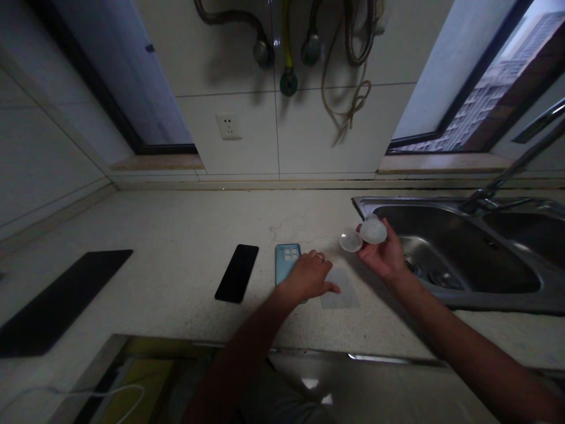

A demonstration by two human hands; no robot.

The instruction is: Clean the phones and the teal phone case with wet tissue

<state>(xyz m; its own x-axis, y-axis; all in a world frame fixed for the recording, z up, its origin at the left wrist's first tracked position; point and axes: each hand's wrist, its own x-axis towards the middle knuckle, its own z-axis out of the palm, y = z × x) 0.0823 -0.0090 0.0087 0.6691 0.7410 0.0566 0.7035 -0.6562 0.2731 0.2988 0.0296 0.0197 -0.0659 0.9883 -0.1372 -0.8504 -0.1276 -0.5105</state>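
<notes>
Fingers (379, 250) of the right hand (383, 256) pinch two clear round cups (362, 235) aloft; left hand (308, 275) spreads flat, pinning a translucent sheet (341, 290) beside the teal phone (286, 262) on the surface (176, 235).

No readable text, label, brand or number anywhere.

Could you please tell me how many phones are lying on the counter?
2. A black phone lies screen-up left of the left hand; a teal phone lies camera-side up, partly under that hand. The flat sheet beside it isn't a phone.
</notes>
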